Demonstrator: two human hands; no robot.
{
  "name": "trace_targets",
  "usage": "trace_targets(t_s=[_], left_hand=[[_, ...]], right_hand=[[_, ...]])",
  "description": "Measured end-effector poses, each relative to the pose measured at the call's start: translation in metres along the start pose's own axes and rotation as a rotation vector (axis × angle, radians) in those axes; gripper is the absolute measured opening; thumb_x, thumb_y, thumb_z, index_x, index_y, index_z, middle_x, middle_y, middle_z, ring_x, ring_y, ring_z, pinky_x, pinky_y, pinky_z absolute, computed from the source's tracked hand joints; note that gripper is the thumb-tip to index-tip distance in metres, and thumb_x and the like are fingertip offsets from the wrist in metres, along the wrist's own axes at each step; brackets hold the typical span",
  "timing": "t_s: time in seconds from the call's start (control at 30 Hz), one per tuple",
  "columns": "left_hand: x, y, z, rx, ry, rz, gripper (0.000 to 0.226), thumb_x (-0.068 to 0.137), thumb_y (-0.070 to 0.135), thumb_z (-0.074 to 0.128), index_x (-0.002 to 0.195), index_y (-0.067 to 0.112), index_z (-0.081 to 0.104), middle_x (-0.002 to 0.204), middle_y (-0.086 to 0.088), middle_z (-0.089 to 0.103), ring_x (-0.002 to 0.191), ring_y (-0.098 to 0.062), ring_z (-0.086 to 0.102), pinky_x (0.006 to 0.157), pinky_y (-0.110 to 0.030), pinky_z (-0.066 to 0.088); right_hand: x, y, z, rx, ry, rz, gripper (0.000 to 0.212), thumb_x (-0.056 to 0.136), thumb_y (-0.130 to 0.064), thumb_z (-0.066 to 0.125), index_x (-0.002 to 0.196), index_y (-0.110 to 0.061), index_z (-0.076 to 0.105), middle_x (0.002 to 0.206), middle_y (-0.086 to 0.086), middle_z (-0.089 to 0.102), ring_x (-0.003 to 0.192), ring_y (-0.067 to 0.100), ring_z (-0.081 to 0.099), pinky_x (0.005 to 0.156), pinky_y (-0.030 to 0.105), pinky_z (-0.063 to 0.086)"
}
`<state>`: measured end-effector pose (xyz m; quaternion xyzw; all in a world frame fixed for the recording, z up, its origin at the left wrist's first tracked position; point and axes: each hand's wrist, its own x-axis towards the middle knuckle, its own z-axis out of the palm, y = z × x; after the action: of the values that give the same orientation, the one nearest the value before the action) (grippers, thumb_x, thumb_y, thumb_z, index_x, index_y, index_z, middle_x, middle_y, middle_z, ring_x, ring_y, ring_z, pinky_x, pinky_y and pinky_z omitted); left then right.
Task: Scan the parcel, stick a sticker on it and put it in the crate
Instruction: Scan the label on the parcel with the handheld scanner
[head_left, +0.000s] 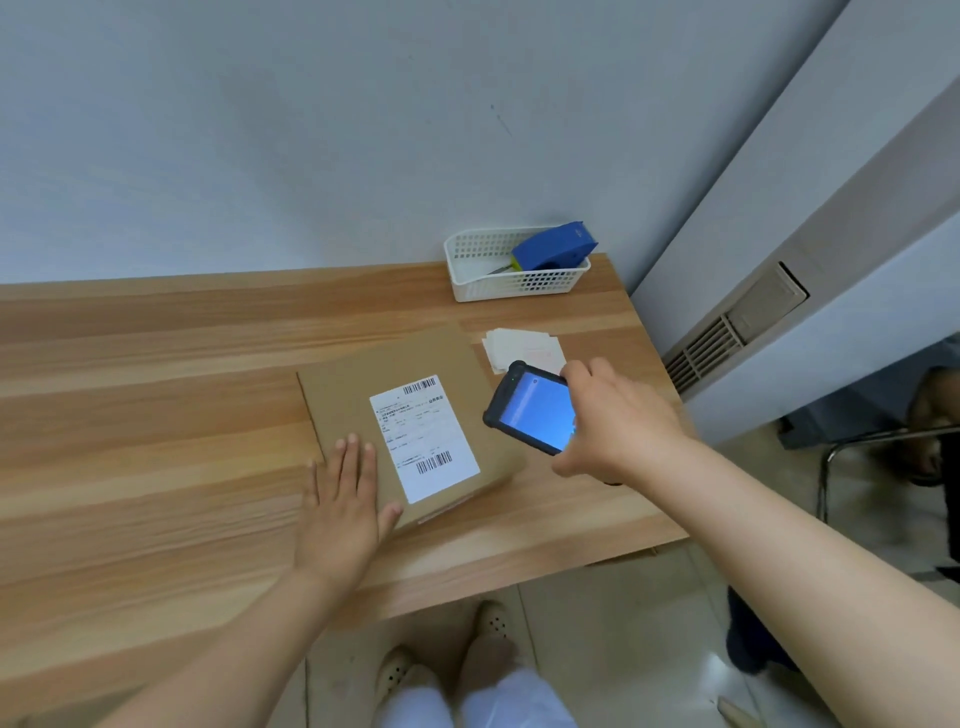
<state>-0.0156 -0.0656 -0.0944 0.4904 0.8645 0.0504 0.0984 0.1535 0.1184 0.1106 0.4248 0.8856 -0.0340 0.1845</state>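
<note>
A flat brown cardboard parcel (374, 374) lies on the wooden table (156, 415), with a white shipping label (423, 439) carrying barcodes on its top. My left hand (343, 504) rests flat on the parcel's near left corner, fingers spread. My right hand (618, 421) holds a black handheld scanner (530, 410) with a lit blue screen, tilted over the parcel's right edge. A small stack of white stickers (522, 348) lies just behind the scanner. No crate is in view.
A white perforated basket (483, 280) with a blue tape dispenser (553, 247) stands at the table's back right corner against the wall. The table's right edge runs close to my right arm. A metal chair frame (852, 447) stands on the floor at the right.
</note>
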Motion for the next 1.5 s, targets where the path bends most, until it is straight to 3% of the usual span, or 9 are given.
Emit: trace_targets(t_s=[0.13,0.4,0.6,0.73,0.97,1.1,1.17,1.37,1.5], left_hand=[[-0.009,0.007,0.005,0.025,0.062,-0.007,0.074,0.081,0.049,0.032,0.134,-0.002,0.035,0.141,-0.024,0.042,0.134,-0.03,0.021,0.111,-0.046,-0.001],[-0.022,0.016,0.007,0.059,0.138,-0.034,0.075,0.08,0.046,0.033,0.136,-0.003,0.029,0.143,-0.024,0.038,0.143,-0.016,-0.017,0.113,-0.046,-0.003],[-0.023,0.021,0.008,0.108,0.157,-0.035,0.076,0.079,0.046,0.032,0.137,-0.003,0.026,0.142,-0.025,0.039,0.14,-0.026,0.006,0.115,-0.043,-0.009],[-0.024,0.023,0.01,0.123,0.177,-0.05,0.076,0.08,0.047,0.031,0.137,-0.002,0.025,0.143,-0.024,0.038,0.143,-0.017,-0.015,0.113,-0.045,-0.004],[-0.026,0.025,0.013,0.103,0.194,-0.06,0.078,0.084,0.053,0.028,0.138,-0.003,0.026,0.144,-0.026,0.036,0.143,-0.017,-0.017,0.114,-0.045,-0.005],[-0.03,0.031,0.014,0.042,0.188,-0.131,0.098,0.071,0.043,0.071,0.137,-0.007,0.02,0.144,-0.032,0.03,0.14,-0.033,0.007,0.113,-0.043,-0.014],[-0.034,0.035,0.012,0.019,0.169,-0.165,0.104,0.064,0.039,0.079,0.137,-0.009,0.021,0.144,-0.035,0.029,0.137,-0.042,0.02,0.112,-0.043,-0.014],[-0.035,0.039,0.015,-0.05,0.148,-0.253,0.107,0.066,0.039,0.077,0.138,-0.011,0.016,0.143,-0.041,0.02,0.135,-0.049,0.023,0.11,-0.058,0.013],[-0.037,0.043,0.009,-0.146,0.144,-0.286,0.103,0.073,0.038,0.071,0.14,-0.01,0.01,0.147,-0.037,0.007,0.137,-0.048,0.019,0.111,-0.052,0.016]], right_hand=[[-0.028,0.001,-0.005,-0.058,-0.044,0.017,0.055,0.061,-0.037,0.074,0.097,-0.019,0.036,0.094,0.0,0.04,0.061,0.015,0.042,0.048,0.028,0.031],[-0.07,0.01,-0.009,-0.16,-0.111,-0.005,0.052,0.059,-0.034,0.073,0.093,-0.02,0.037,0.086,-0.002,0.04,0.065,0.016,0.05,0.047,0.028,0.035],[-0.091,0.024,-0.002,-0.17,-0.085,-0.052,0.051,0.061,-0.034,0.073,0.091,-0.021,0.033,0.09,-0.001,0.042,0.068,0.018,0.049,0.045,0.027,0.027],[-0.098,0.034,0.001,-0.173,-0.089,-0.06,0.051,0.061,-0.035,0.072,0.088,-0.021,0.031,0.089,-0.001,0.04,0.067,0.019,0.048,0.045,0.027,0.025],[-0.102,0.046,0.001,-0.199,-0.097,-0.078,0.052,0.061,-0.035,0.072,0.092,-0.021,0.033,0.091,-0.001,0.042,0.07,0.019,0.049,0.046,0.027,0.029],[-0.102,0.05,-0.001,-0.211,-0.088,-0.086,0.052,0.061,-0.035,0.072,0.092,-0.021,0.032,0.088,-0.001,0.04,0.069,0.018,0.048,0.047,0.026,0.029],[-0.102,0.05,-0.003,-0.214,-0.09,-0.089,0.053,0.062,-0.035,0.073,0.091,-0.021,0.031,0.088,-0.001,0.04,0.069,0.018,0.048,0.047,0.026,0.03],[-0.101,0.052,-0.005,-0.224,-0.103,-0.098,0.056,0.062,-0.038,0.074,0.1,-0.021,0.036,0.091,-0.001,0.042,0.074,0.018,0.052,0.054,0.028,0.039],[-0.099,0.05,-0.006,-0.228,-0.102,-0.109,0.053,0.064,-0.038,0.072,0.094,-0.021,0.032,0.091,-0.001,0.041,0.073,0.018,0.05,0.051,0.027,0.035]])
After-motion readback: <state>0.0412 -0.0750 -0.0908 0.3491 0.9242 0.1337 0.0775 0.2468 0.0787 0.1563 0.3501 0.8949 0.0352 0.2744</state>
